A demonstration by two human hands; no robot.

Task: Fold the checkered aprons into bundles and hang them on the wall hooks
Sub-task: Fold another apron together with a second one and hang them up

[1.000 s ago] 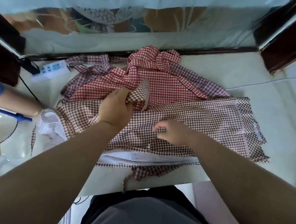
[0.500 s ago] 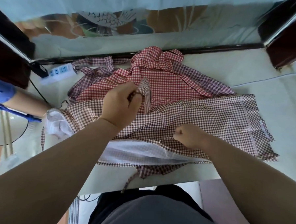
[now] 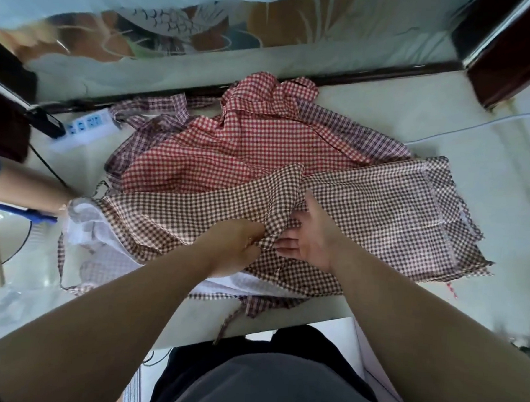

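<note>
At the near edge of the bench (image 3: 379, 111), your left hand (image 3: 240, 245) is pinching a fold of the brown checkered apron (image 3: 379, 213); your right hand (image 3: 312, 237) is lying spread beside it. Ties (image 3: 234, 317) are dangling; a snag could drag the fold crooked.

A home, likely (fish-painted panel (image 3: 175, 21), power strip (image 3: 86, 127) on table (image 3: 385, 108))
</note>
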